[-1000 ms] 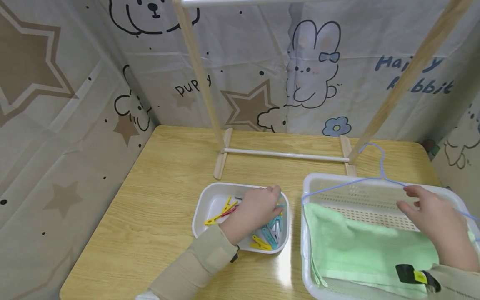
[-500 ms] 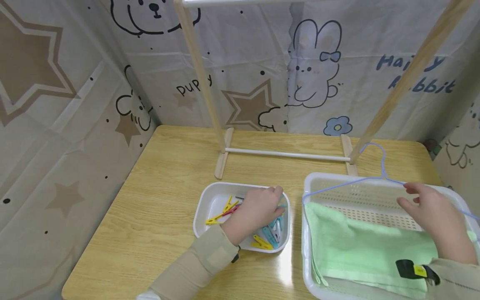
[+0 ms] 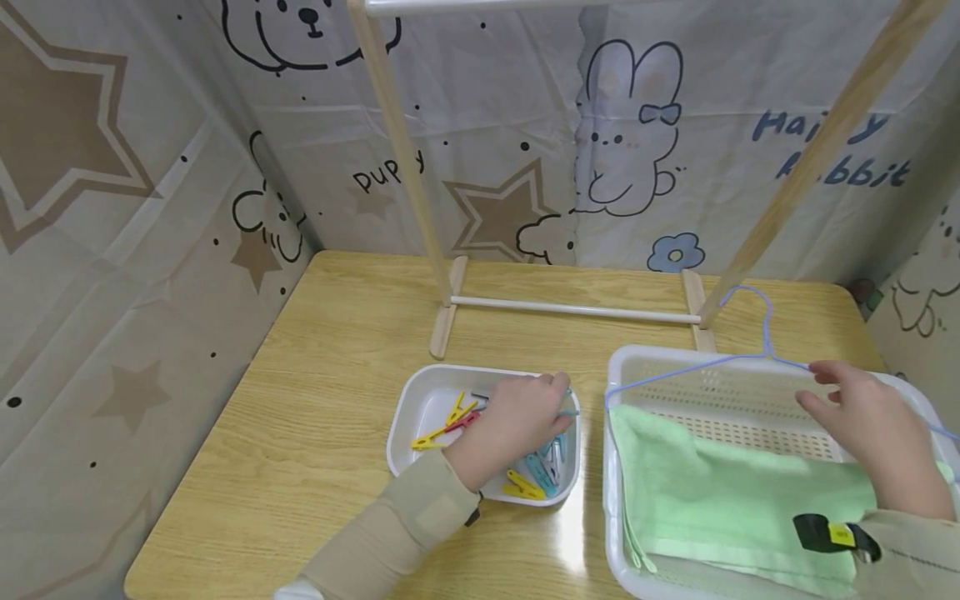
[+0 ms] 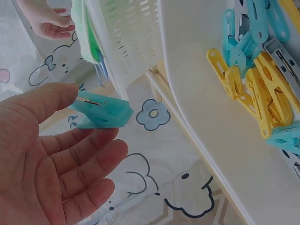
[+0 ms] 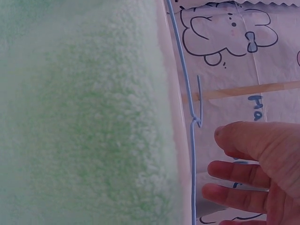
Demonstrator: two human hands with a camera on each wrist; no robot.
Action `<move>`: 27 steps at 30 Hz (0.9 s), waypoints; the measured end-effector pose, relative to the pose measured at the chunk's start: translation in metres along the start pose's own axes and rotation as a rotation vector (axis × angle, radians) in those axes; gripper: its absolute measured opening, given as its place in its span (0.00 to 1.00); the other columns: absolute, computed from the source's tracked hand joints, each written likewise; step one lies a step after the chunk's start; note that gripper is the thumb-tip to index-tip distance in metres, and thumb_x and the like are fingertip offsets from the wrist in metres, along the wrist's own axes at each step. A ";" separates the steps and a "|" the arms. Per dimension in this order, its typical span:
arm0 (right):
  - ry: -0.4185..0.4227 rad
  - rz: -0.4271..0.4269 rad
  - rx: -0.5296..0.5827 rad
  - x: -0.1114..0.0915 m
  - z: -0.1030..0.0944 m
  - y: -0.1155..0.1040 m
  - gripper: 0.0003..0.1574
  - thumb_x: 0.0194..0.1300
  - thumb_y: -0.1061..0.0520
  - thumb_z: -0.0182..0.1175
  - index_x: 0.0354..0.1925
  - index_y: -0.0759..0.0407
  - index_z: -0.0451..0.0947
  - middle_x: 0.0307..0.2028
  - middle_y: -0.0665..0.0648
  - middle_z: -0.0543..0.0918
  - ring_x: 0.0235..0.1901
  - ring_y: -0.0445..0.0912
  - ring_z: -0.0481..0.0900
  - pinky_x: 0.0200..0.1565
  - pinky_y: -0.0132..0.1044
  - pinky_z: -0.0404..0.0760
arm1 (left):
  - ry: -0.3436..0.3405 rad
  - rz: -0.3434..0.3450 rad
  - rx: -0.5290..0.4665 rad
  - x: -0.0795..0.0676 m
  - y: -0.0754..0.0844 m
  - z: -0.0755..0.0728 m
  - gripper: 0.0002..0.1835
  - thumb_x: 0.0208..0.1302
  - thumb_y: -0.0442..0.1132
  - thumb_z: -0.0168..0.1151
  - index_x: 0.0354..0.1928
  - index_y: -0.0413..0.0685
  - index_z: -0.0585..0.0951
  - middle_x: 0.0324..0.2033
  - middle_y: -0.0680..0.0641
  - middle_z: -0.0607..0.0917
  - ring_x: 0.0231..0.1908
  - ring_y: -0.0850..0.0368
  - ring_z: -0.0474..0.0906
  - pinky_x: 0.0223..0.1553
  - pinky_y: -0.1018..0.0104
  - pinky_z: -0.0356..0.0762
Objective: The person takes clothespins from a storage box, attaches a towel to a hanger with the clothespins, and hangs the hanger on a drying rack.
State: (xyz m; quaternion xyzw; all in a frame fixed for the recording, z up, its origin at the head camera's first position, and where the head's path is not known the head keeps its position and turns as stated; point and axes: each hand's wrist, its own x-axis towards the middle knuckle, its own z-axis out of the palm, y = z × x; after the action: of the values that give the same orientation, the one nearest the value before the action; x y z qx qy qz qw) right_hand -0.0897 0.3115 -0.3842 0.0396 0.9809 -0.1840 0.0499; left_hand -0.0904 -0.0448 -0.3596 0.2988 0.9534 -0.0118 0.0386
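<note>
In the head view my left hand (image 3: 517, 417) is over the right part of a white tray (image 3: 401, 417). It pinches a teal clothespin (image 4: 105, 112) between thumb and fingers, plain in the left wrist view. Yellow clothespins (image 4: 262, 103), with teal, grey and red ones, lie loose in the tray. My right hand (image 3: 873, 437) is over the white basket (image 3: 615, 467), fingers loosely bent and holding nothing. Its fingertips are close to a blue wire hanger (image 3: 767, 333) at the basket's far side. A green towel (image 3: 742, 500) lies folded in the basket, partly hidden by the right forearm.
Behind the tray and basket stands a wooden rack with a white lower bar (image 3: 570, 309) and two slanting posts, the right one (image 3: 817, 158) rising beyond the basket. A printed cloth (image 3: 487, 108) covers the walls around the wooden table (image 3: 300, 400).
The teal clothespin's ends show a little more beyond my left fingertips, while that hand stays over the tray. My right hand has shifted up slightly near the hanger.
</note>
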 end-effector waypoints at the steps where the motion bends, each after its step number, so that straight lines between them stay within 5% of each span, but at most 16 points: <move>1: 0.000 0.003 0.002 0.000 0.000 0.000 0.32 0.60 0.52 0.56 0.54 0.73 0.61 0.50 0.77 0.66 0.43 0.69 0.68 0.35 0.59 0.68 | 0.002 0.002 0.000 0.000 0.000 0.000 0.17 0.59 0.52 0.57 0.40 0.46 0.73 0.23 0.54 0.76 0.20 0.63 0.72 0.16 0.71 0.68; 20: 0.014 -0.001 -0.038 0.006 0.000 0.002 0.31 0.58 0.53 0.57 0.52 0.72 0.63 0.48 0.77 0.68 0.41 0.69 0.69 0.31 0.57 0.68 | 0.051 0.056 -0.007 0.002 0.006 -0.005 0.17 0.59 0.53 0.56 0.39 0.47 0.74 0.21 0.56 0.74 0.17 0.64 0.67 0.14 0.74 0.62; 27: 0.027 -0.017 -0.036 0.010 0.000 0.002 0.30 0.59 0.54 0.56 0.52 0.74 0.63 0.48 0.79 0.66 0.44 0.71 0.65 0.38 0.62 0.65 | 0.075 0.077 0.005 0.002 0.007 -0.008 0.17 0.59 0.54 0.56 0.40 0.48 0.75 0.24 0.56 0.77 0.18 0.65 0.69 0.17 0.74 0.64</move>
State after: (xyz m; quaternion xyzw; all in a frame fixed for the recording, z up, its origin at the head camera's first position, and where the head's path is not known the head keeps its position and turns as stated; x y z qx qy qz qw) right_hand -0.0995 0.3138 -0.3858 0.0326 0.9849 -0.1662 0.0359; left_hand -0.0885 -0.0380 -0.3522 0.3356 0.9420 -0.0017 0.0026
